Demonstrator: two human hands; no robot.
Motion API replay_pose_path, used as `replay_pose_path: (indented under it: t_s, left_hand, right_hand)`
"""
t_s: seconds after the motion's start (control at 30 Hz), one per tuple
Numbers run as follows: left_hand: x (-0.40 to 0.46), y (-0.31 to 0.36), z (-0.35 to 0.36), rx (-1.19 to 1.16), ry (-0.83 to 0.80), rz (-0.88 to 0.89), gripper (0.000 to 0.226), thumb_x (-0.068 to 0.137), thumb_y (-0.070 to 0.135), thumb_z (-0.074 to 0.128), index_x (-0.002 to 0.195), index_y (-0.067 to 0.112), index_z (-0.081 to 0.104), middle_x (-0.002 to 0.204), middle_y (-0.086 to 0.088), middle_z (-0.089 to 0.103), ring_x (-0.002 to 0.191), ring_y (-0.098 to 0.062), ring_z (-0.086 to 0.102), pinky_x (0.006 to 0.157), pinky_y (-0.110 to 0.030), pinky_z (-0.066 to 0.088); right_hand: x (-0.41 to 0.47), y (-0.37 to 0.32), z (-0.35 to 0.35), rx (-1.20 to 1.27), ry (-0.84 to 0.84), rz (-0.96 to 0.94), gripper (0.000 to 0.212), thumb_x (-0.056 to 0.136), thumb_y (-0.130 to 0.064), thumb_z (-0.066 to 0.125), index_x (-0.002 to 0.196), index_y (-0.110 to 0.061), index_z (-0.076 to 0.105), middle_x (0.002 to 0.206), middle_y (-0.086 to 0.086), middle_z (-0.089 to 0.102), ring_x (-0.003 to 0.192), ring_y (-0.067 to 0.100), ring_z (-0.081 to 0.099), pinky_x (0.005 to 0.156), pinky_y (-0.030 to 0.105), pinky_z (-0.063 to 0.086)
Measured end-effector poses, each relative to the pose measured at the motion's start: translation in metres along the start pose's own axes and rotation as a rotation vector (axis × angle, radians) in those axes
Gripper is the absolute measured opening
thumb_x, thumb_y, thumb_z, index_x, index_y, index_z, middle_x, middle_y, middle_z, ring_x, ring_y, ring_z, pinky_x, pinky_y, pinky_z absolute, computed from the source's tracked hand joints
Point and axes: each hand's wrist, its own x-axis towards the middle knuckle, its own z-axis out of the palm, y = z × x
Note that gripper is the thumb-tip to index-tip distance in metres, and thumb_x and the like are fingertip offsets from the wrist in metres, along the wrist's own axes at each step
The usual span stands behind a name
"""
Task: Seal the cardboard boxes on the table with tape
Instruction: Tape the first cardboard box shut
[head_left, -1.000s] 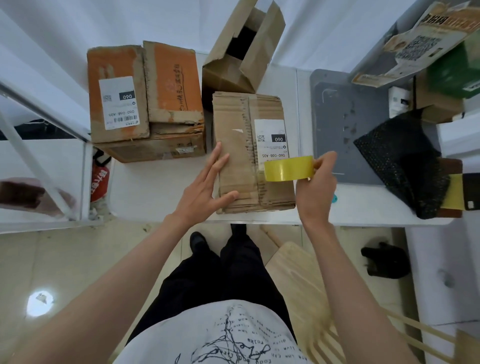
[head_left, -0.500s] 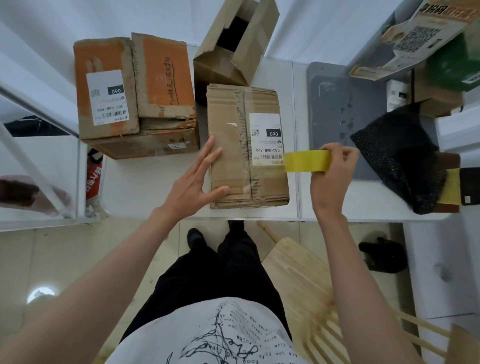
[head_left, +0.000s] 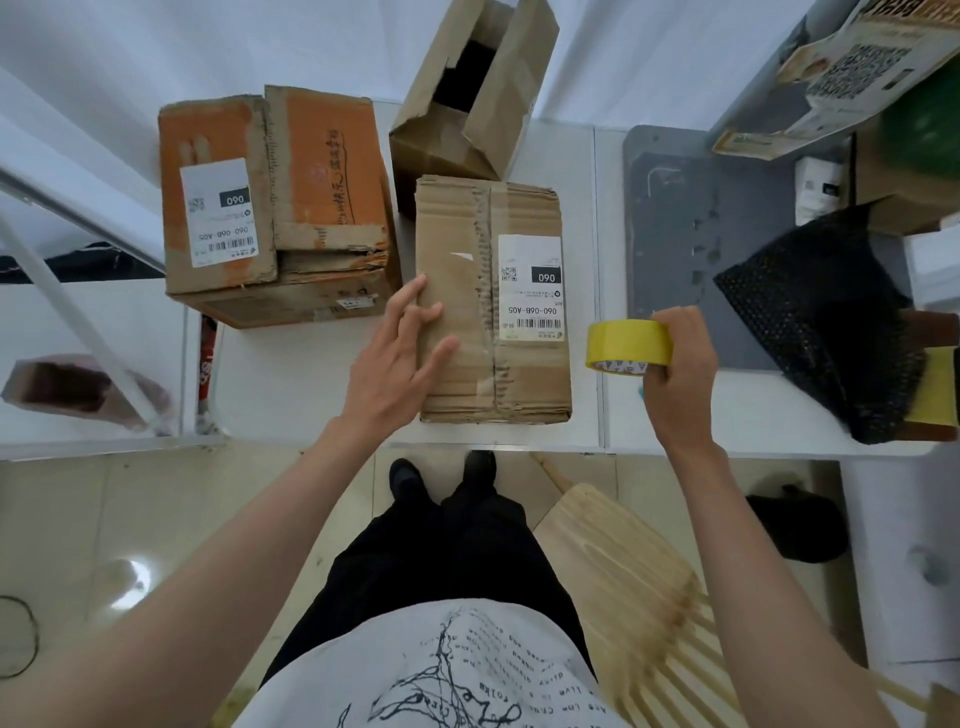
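Tape roll (head_left: 629, 346) moved right of box (head_left: 493, 301); right hand (head_left: 675, 364) gripping.

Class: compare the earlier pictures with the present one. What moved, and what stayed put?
The right hand carried the yellow tape roll rightward, off the brown box to beside it, gripping it throughout. The left hand stayed flat on the box; the boxes did not shift.

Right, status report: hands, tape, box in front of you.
Left hand flat on the brown box. Right hand grips the yellow tape roll, held off the box's right side. No strip pulled. Nothing blocking the top seam.
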Motion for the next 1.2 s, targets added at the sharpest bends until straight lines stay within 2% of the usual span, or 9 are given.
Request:
replay_pose_path:
  t_s: [0.13, 0.27, 0.4, 0.57, 0.67, 0.8, 0.97, 1.1, 1.2]
  left_hand:
    - [0.003, 0.018, 0.009, 0.11, 0.036, -0.056, 0.05, 0.099, 0.054, 0.051, 0.125, 0.012, 0.049, 0.157, 0.001, 0.031, 0.138, -0.023, 0.041, 0.092, -0.05, 0.053]
    - [0.0, 0.029, 0.015, 0.359, 0.058, -0.092, 0.041, 0.102, 0.043, 0.052, 0.129, 0.011, 0.05, 0.158, -0.007, 0.034, 0.153, -0.034, 0.018, 0.124, -0.058, 0.011]
    - [0.012, 0.067, 0.035, 0.317, 0.071, -0.009, 0.051, 0.103, 0.027, 0.046, 0.149, 0.009, 0.036, 0.166, -0.013, 0.017, 0.157, -0.029, -0.001, 0.127, -0.05, 0.003]
    - [0.015, 0.08, 0.066, 0.38, -0.181, 0.101, 0.075, 0.107, 0.055, 0.025, 0.162, 0.013, -0.004, 0.17, -0.003, -0.014, 0.156, -0.018, -0.014, 0.128, -0.044, 0.002]
    - [0.012, 0.07, 0.07, 0.453, -0.198, 0.09, 0.078, 0.105, 0.06, 0.02, 0.162, 0.013, -0.007, 0.17, -0.003, -0.015, 0.156, -0.018, -0.014, 0.128, -0.042, 0.003]
    - [0.015, 0.073, 0.073, 0.453, -0.213, 0.077, 0.081, 0.103, 0.065, 0.012, 0.162, 0.014, -0.008, 0.17, -0.003, -0.015, 0.156, -0.018, -0.013, 0.128, -0.044, 0.005]
    - [0.018, 0.083, 0.067, 0.435, -0.223, 0.05, 0.084, 0.099, 0.067, 0.019, 0.163, 0.015, 0.001, 0.171, -0.003, -0.007, 0.157, -0.019, -0.009, 0.128, -0.043, 0.002]
    - [0.047, 0.108, 0.065, 0.406, -0.146, 0.089, 0.065, 0.094, 0.058, 0.048, 0.146, 0.02, 0.042, 0.155, -0.006, 0.034, 0.144, -0.026, 0.03, 0.122, -0.041, 0.021]
    - [0.082, 0.126, 0.072, 0.403, -0.333, 0.257, 0.06, 0.091, 0.058, 0.058, 0.14, 0.022, 0.055, 0.144, 0.001, 0.048, 0.137, -0.023, 0.036, 0.12, -0.039, 0.022]
  right_hand:
    - [-0.001, 0.012, 0.008, -0.001, -0.023, 0.017, 0.031, 0.075, 0.015, 0.04, 0.096, -0.003, 0.054, 0.095, 0.012, 0.049, 0.087, 0.015, 0.042, 0.072, 0.014, 0.033]
    - [-0.006, 0.019, 0.018, 0.001, -0.063, 0.059, 0.025, 0.08, 0.009, 0.04, 0.096, 0.001, 0.057, 0.096, 0.017, 0.052, 0.088, 0.029, 0.05, 0.071, 0.027, 0.033]
    - [-0.009, 0.021, 0.026, 0.011, -0.032, 0.106, 0.026, 0.08, 0.007, 0.041, 0.097, 0.003, 0.06, 0.099, 0.022, 0.055, 0.09, 0.031, 0.051, 0.072, 0.026, 0.036]
    - [-0.009, 0.031, 0.035, 0.062, -0.034, 0.142, 0.024, 0.081, 0.006, 0.044, 0.1, 0.002, 0.059, 0.1, 0.02, 0.055, 0.092, 0.02, 0.048, 0.075, 0.003, 0.033]
    - [-0.012, 0.043, 0.043, 0.104, -0.056, 0.15, 0.025, 0.082, 0.009, 0.045, 0.102, -0.001, 0.056, 0.1, 0.014, 0.054, 0.09, 0.007, 0.044, 0.074, 0.005, 0.036]
    - [-0.018, 0.049, 0.059, 0.244, -0.036, 0.316, 0.034, 0.081, 0.014, 0.042, 0.105, -0.007, 0.056, 0.1, 0.01, 0.057, 0.088, 0.017, 0.051, 0.07, 0.016, 0.038]
    - [-0.021, 0.044, 0.073, 0.495, 0.018, 0.566, 0.042, 0.083, 0.009, 0.045, 0.115, -0.016, 0.054, 0.1, 0.0, 0.061, 0.086, 0.01, 0.056, 0.069, 0.018, 0.044]
    - [-0.024, 0.065, 0.061, 0.568, -0.176, 0.628, 0.051, 0.088, -0.017, 0.068, 0.131, -0.032, 0.046, 0.106, -0.002, 0.062, 0.093, 0.006, 0.06, 0.072, 0.015, 0.05]
    - [-0.04, 0.091, 0.049, 0.515, -0.337, 0.654, 0.058, 0.085, -0.017, 0.077, 0.132, -0.032, 0.047, 0.125, -0.005, 0.057, 0.111, 0.007, 0.057, 0.087, 0.024, 0.053]
